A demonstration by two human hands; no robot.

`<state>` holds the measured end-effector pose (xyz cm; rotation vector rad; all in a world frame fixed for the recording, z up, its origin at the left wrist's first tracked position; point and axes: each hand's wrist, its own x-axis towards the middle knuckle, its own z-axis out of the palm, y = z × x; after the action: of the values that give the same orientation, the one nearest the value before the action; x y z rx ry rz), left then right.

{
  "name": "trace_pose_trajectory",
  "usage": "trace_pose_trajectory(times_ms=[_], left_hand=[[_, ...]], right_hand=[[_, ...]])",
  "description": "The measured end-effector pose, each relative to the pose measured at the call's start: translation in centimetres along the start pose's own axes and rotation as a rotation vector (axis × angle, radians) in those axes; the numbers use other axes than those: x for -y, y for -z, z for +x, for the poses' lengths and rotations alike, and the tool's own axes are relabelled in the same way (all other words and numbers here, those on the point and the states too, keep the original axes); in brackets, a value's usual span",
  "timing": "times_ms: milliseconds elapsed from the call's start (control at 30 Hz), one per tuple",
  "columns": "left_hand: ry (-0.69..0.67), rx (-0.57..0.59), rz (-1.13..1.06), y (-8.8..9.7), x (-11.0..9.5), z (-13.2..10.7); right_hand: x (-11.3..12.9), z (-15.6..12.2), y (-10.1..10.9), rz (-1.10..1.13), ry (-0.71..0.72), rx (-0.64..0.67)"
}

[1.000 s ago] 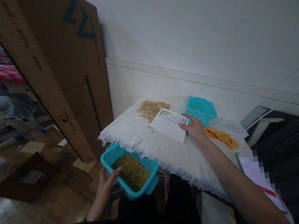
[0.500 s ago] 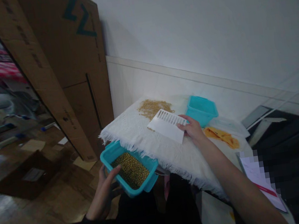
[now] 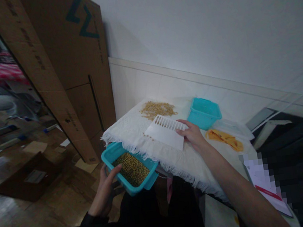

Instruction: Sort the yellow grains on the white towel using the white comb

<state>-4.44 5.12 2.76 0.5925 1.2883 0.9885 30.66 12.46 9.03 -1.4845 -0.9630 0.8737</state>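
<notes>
My left hand (image 3: 107, 183) grips the left side of a turquoise plastic bin (image 3: 152, 181), thumb over the rim. Round yellowish soybeans (image 3: 132, 168) lie inside it, and it sits just under the fringed edge of a white tablecloth (image 3: 125, 126). In my right hand (image 3: 192, 134) is a white slotted plastic scoop (image 3: 166, 136), held flat against the cloth by its right end. A few loose beans lie by the scoop's left edge. Behind it a spread-out pile of soybeans (image 3: 158, 108) rests on the cloth.
Right of the pile stands a second turquoise bin (image 3: 206, 111). Beside it lie a clear plastic lid (image 3: 234, 128) and a yellow cloth (image 3: 224, 139). A clipboard (image 3: 266, 187) is at the table's right edge. A tall cardboard box (image 3: 77, 64) stands left, and the wall runs behind.
My right hand has drawn the scoop slightly toward me and the table's front edge, away from the pile. My left hand still holds the bin in nearly the same spot.
</notes>
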Motion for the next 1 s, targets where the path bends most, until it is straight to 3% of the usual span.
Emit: trace_pose_trajectory(times_ms=[267, 433, 567, 667, 767, 900, 1000], left_hand=[[-0.002, -0.010, -0.028, 0.3, 0.1, 0.3], [-0.001, -0.025, -0.037, 0.3, 0.0, 0.4], [0.003, -0.012, -0.038, 0.3, -0.1, 0.1], [0.012, -0.005, -0.024, 0.4, -0.1, -0.3], [0.012, -0.014, -0.018, 0.4, -0.3, -0.8], [0.022, -0.023, -0.022, 0.5, -0.3, -1.2], [0.044, -0.039, -0.020, 0.5, -0.2, -1.1]], right_hand=[[-0.2, -2.1, -0.8, -0.019, -0.004, 0.059], [-0.3, -3.4, -2.4, -0.004, 0.000, 0.099], [-0.7, -5.2, -4.0, 0.025, 0.040, 0.197], [-0.2, -5.5, -3.7, 0.002, 0.053, 0.252], [0.5, -4.0, -1.3, -0.009, 0.089, 0.126], [0.2, -1.2, 3.5, -0.098, 0.255, -0.248], [-0.4, -0.8, 5.8, -0.243, 0.363, -0.355]])
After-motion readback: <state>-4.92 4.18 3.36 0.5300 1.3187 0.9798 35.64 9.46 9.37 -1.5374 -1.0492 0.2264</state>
